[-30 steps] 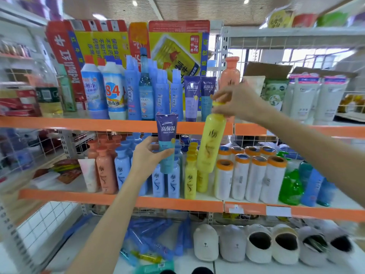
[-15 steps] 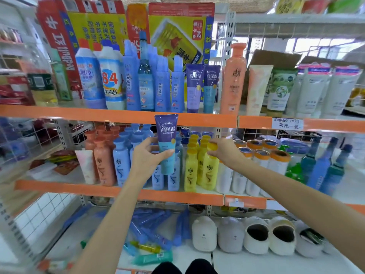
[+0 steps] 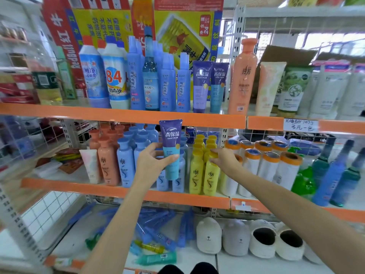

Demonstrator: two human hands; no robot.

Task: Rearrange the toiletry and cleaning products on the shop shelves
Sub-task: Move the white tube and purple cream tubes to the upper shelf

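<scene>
You've just set the yellow bottle (image 3: 211,173) down mid-frame; your right hand (image 3: 224,160) still pinches its cap, while your left hand (image 3: 150,165) grips the purple tube (image 3: 171,149), unshelved.

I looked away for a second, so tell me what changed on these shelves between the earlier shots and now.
The right hand brought the yellow bottle down from in front of the top shelf and stood it in the yellow row on the middle shelf; its fingers are on the cap. Unchanged: the left hand holds the purple tube.

Bright, even light; window glare upper right; edges blurred, wide-angle bowed.
</scene>
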